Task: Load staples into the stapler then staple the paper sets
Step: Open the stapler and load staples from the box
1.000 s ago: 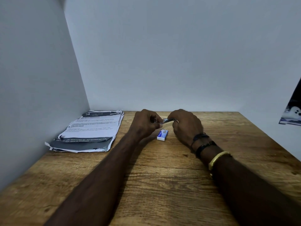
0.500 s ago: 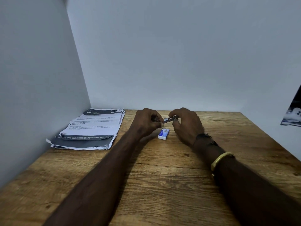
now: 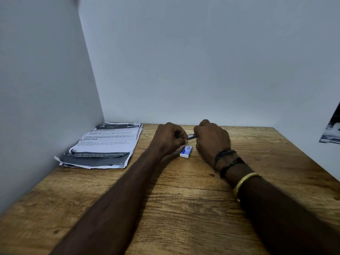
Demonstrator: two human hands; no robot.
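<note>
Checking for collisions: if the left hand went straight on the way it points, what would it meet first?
Probably the right hand: the left hand points across at it, both gripping the small metal stapler between them.

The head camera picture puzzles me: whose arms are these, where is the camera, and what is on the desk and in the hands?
There is no machine here. The arms belong to a person who wears one wide camera on the head, so you look forward and down as that person does.

The left hand and the right hand meet at the far middle of a wooden desk set in a corner of plain walls. Between them they hold a small metal stapler, mostly hidden by the fingers; whether it is open I cannot tell.

Just below the hands a small blue and white box lies on the desk, probably the staples. To the left, against the wall, lies a stack of printed papers with ragged edges, not being touched. The right wrist wears dark bands and a gold bangle.
</note>
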